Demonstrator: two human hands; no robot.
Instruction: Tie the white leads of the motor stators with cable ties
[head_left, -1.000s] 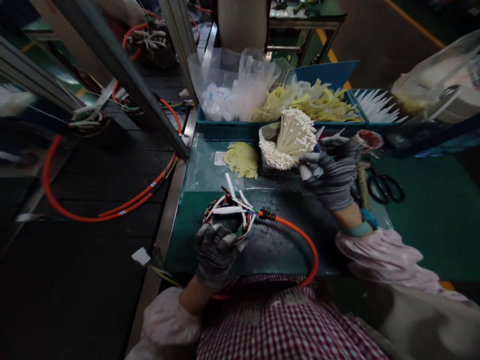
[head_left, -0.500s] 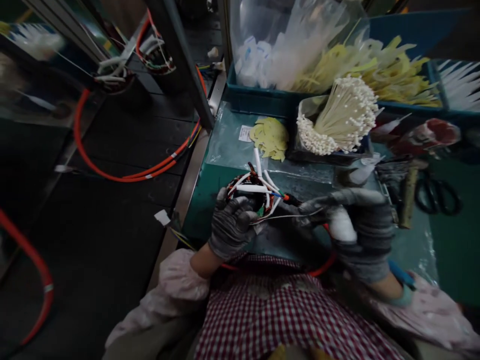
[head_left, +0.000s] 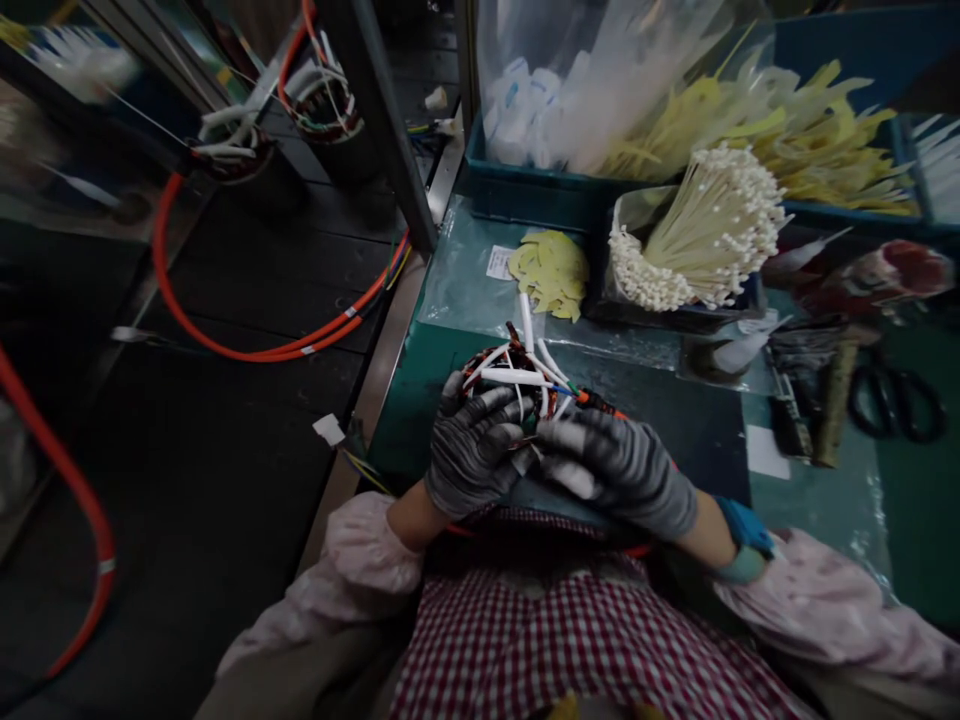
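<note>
Wound coil (head_left: 525, 385) with white sleeved leads, at the near edge of the green bench (head_left: 420, 390).
It lies flat, leads fanning away from the person. The left hand (head_left: 471, 452) curls around its near-left rim; the right hand (head_left: 619, 465) closes on its right side.

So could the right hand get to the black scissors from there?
Probably yes. The scissors lie in the open on the right side of the bench, uncovered. The right hand would first have to leave the coil.
</note>
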